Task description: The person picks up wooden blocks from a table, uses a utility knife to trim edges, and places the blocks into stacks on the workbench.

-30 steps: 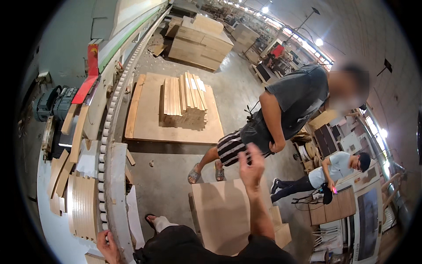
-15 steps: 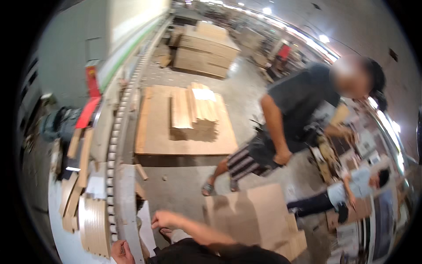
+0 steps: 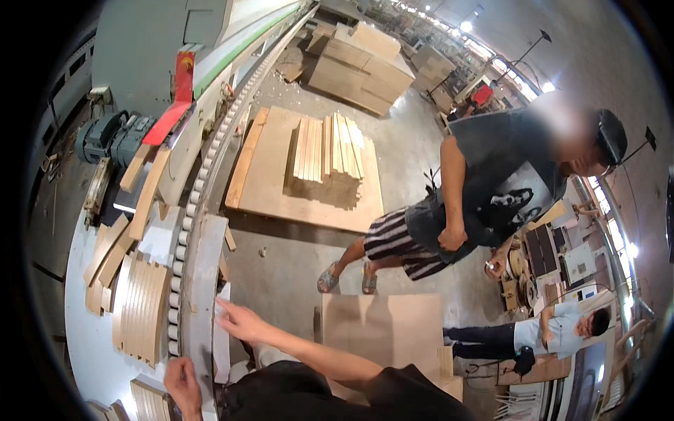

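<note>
My left hand (image 3: 184,382) is curled into a loose fist beside the roller track (image 3: 173,330), near the end of a stack of thin wooden strips (image 3: 140,309). Nothing shows sticking out of its fingers. My right hand (image 3: 242,323) hovers past the grey metal edge (image 3: 207,281) of the machine, index finger stretched out, holding nothing that I can see. Close to those fingertips is a white strip (image 3: 222,344). More stacked strips (image 3: 151,400) lie on the pale table (image 3: 84,337) by my left hand, and loose curved wood pieces (image 3: 109,256) lie farther up.
A person in a dark shirt (image 3: 484,182) stands to the right; another in a light shirt (image 3: 562,330) is farther right. Ahead, a board (image 3: 263,196) on the floor bears stacked wood strips (image 3: 330,151). A brown panel (image 3: 382,323) stands near my right arm. A red guard (image 3: 168,123) and motor (image 3: 116,137) are left.
The view has shifted, bringing more of the table into sight. My right hand has gone from closed to having a finger stretched out. The person in the dark shirt has turned slightly.
</note>
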`<state>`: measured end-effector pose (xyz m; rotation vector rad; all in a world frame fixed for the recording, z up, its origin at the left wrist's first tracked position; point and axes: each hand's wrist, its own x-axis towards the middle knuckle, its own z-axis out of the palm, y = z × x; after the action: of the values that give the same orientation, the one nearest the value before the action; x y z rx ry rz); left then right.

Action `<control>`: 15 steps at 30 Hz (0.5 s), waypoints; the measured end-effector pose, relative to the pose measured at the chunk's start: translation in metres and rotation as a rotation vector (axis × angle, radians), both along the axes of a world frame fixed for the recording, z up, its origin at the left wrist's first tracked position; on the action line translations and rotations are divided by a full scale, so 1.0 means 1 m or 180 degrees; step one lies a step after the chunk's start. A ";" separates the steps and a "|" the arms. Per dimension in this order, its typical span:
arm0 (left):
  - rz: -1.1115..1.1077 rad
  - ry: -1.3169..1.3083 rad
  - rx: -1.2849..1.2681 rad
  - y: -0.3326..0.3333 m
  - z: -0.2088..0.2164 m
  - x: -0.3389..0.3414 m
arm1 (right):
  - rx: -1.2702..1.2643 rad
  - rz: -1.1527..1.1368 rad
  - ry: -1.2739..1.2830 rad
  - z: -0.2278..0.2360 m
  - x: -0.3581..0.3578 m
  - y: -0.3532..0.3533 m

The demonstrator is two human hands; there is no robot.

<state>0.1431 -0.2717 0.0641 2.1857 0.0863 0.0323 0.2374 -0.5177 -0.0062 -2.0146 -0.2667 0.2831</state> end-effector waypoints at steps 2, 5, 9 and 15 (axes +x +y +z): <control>0.0454 0.0048 -0.0105 0.016 -0.008 0.004 | 0.0098 -0.0406 -0.0261 0.014 0.001 0.031; 0.0971 -0.0026 0.0011 0.072 -0.031 0.001 | 0.0858 0.1796 0.0042 0.099 -0.018 0.051; 0.1119 -0.0319 0.0542 0.109 -0.035 -0.025 | -0.0474 0.0799 0.0106 0.045 -0.054 0.053; 0.1323 -0.0402 0.0901 0.105 -0.008 -0.008 | 0.0140 0.1588 0.0883 0.073 -0.090 0.049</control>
<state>0.1354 -0.1664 0.0564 2.4040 0.4883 0.4401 0.1475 -0.4686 0.0668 -1.8142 -0.5919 0.8536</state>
